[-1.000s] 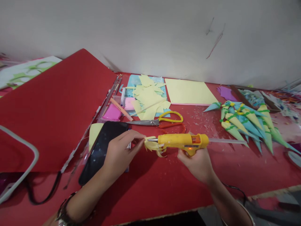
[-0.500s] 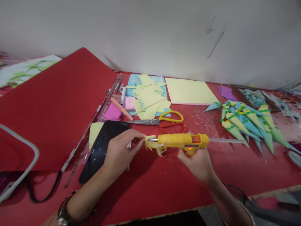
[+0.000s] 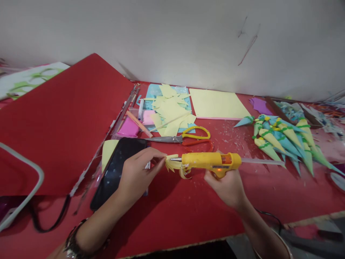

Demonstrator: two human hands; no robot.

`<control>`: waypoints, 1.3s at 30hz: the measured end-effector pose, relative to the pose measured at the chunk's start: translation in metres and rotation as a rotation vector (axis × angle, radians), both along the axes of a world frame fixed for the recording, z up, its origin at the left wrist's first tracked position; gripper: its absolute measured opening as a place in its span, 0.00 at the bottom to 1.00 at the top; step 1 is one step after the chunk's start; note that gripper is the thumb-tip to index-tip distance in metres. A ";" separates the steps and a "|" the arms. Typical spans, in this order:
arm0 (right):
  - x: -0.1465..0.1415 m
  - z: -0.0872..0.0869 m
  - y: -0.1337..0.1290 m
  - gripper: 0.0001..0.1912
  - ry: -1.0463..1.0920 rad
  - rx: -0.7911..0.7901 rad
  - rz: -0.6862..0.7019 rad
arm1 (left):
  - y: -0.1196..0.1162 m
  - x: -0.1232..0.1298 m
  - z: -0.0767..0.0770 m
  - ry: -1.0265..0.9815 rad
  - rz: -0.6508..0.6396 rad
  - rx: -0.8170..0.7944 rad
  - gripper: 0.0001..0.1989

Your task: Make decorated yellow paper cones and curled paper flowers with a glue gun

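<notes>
My left hand [image 3: 140, 171] pinches the end of a fringed, curled strip of pale yellow paper [image 3: 171, 164] above the red table. Wrapped around the handle of a yellow hot glue gun [image 3: 206, 160] is my right hand [image 3: 228, 187]. The gun lies level, its metal nozzle pointing left over the strip, close to my left fingertips. An orange light glows on its side, and a clear glue stick [image 3: 262, 161] pokes out of its back. Whether the nozzle touches the paper I cannot tell.
Scissors [image 3: 179, 139] lie just beyond my hands. A black phone [image 3: 114, 172] rests under my left hand. Yellow paper scraps [image 3: 169, 111] and a yellow sheet [image 3: 218, 104] are by the wall. Several paper cones [image 3: 285, 136] lie at right, a red board [image 3: 67, 126] at left.
The glue gun has shifted slightly to the right, its nozzle drawing back a little along the strip. My left hand keeps its pinch almost unmoved.
</notes>
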State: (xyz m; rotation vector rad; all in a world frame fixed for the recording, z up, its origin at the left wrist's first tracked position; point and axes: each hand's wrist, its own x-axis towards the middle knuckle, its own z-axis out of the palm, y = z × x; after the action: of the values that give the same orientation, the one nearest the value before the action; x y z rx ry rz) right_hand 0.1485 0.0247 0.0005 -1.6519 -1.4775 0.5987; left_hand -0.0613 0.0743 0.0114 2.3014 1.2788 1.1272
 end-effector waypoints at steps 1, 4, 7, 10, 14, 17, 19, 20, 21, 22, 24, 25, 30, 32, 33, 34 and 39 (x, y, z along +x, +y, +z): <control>0.000 -0.001 0.000 0.03 -0.001 0.004 -0.001 | 0.000 0.000 0.000 -0.002 -0.005 0.006 0.06; 0.000 -0.001 0.000 0.04 -0.004 0.003 0.005 | 0.000 -0.001 0.000 -0.006 -0.012 0.010 0.06; -0.001 0.001 0.001 0.02 -0.012 0.003 0.006 | 0.000 0.000 0.000 -0.004 0.000 0.005 0.06; 0.000 0.001 0.001 0.03 -0.030 -0.002 0.006 | 0.001 0.000 0.001 -0.013 0.009 0.008 0.06; 0.001 0.000 0.001 0.04 -0.063 -0.007 0.006 | 0.001 0.000 0.001 -0.016 0.028 -0.022 0.07; 0.002 0.000 0.001 0.04 -0.076 -0.002 0.017 | 0.000 0.000 0.002 -0.011 0.029 -0.032 0.07; 0.003 -0.001 0.001 0.04 -0.083 -0.006 0.013 | 0.000 -0.001 0.002 -0.008 0.026 -0.024 0.07; 0.003 -0.001 0.001 0.04 -0.089 -0.010 0.008 | 0.001 -0.001 0.002 -0.007 0.023 -0.016 0.07; 0.003 -0.001 0.001 0.04 -0.098 -0.014 0.004 | 0.001 -0.001 0.002 -0.006 0.020 -0.006 0.07; 0.004 -0.001 0.001 0.05 -0.108 -0.019 0.001 | 0.001 -0.001 0.002 -0.004 0.017 0.006 0.07; 0.004 -0.002 0.001 0.05 -0.125 -0.020 0.002 | 0.001 -0.001 0.001 -0.001 0.014 0.027 0.06; 0.005 -0.002 0.001 0.06 -0.130 -0.021 0.005 | 0.001 -0.001 0.001 0.001 0.015 0.036 0.06; 0.005 -0.002 0.003 0.06 -0.140 -0.011 0.010 | 0.001 -0.002 0.001 0.009 0.021 0.046 0.07; 0.005 -0.002 0.003 0.07 -0.137 -0.004 0.006 | 0.001 -0.002 0.001 0.009 0.020 0.048 0.06; 0.006 -0.002 0.004 0.07 -0.136 -0.004 0.006 | 0.001 -0.002 0.001 0.009 0.021 0.051 0.06; 0.006 -0.002 0.004 0.07 -0.135 -0.004 0.005 | 0.001 -0.002 0.001 0.010 0.022 0.052 0.06; 0.007 -0.003 0.005 0.06 -0.137 -0.020 -0.002 | 0.000 -0.001 0.004 0.012 0.028 0.038 0.07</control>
State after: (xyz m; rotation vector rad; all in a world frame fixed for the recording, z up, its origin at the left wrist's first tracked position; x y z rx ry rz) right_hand 0.1556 0.0292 -0.0024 -1.7387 -1.5717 0.5097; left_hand -0.0625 0.0743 0.0151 2.3276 1.3089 1.1582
